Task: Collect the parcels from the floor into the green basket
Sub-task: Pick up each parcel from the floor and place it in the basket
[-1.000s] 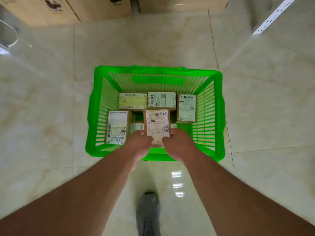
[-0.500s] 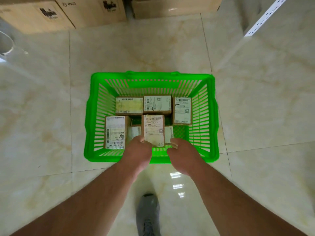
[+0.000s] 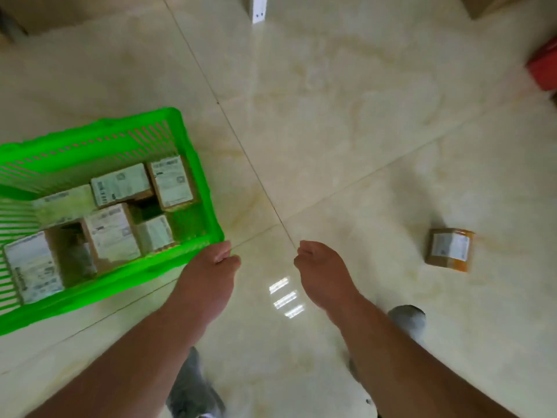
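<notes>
The green basket [image 3: 193, 164] runs off the left edge, so its far side is cut away. Labels on the parcels inside [image 3: 113, 233] are blurred and unreadable, as is the label on the lone parcel on the floor [image 3: 449, 249]. A red object [image 3: 544, 66] is cropped by the right edge. Both forearms leave the bottom edge.

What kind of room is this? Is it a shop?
Probably a storeroom or parcel depot, not a shop floor. A green basket holds labelled parcels, another parcel lies on the tiled floor, and what look like big cardboard boxes stand at the far edge.
</notes>
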